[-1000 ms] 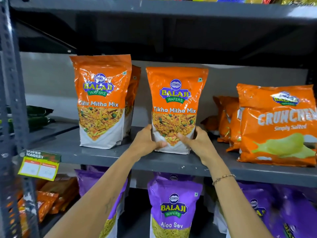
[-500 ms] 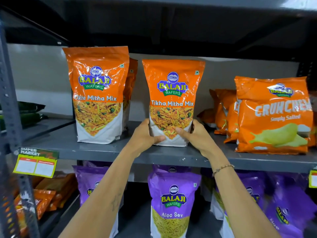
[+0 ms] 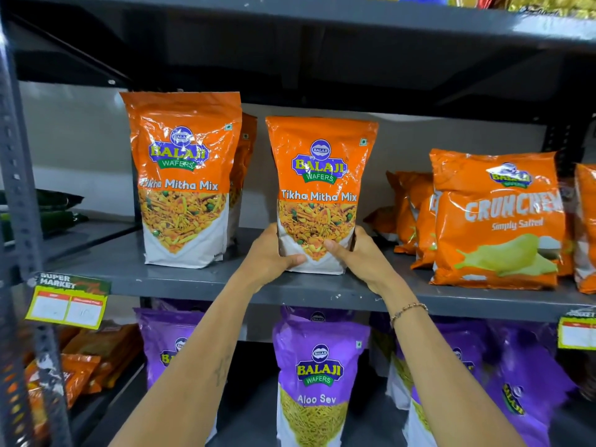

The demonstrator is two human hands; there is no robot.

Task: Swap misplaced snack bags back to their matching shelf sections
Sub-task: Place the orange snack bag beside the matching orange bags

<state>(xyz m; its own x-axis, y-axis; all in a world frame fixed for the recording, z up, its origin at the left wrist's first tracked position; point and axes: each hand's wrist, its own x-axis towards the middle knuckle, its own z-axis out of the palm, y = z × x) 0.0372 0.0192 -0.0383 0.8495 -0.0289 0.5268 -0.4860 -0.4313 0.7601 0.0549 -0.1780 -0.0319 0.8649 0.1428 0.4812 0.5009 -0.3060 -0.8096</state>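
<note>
An orange Tikha Mitha Mix bag (image 3: 319, 175) stands upright on the grey middle shelf (image 3: 200, 285). My left hand (image 3: 269, 256) grips its lower left corner and my right hand (image 3: 358, 256) grips its lower right corner, thumbs across the front. To its left stands a second Tikha Mitha Mix bag (image 3: 183, 175) with another one partly hidden behind it. Orange Crunchex Simply Salted bags (image 3: 496, 221) lean at the right of the same shelf. On the shelf below stand purple Aloo Sev bags (image 3: 317, 382).
A grey perforated upright post (image 3: 19, 195) runs down the left edge. Yellow price tags (image 3: 66, 306) hang from the shelf front at left and far right. Orange packets (image 3: 74, 372) lie at the lower left; dark green packets (image 3: 42, 211) lie beyond the post.
The view has shifted slightly between frames; both hands keep the same hold on the bag's lower corners, and the bag stays upright on the shelf.
</note>
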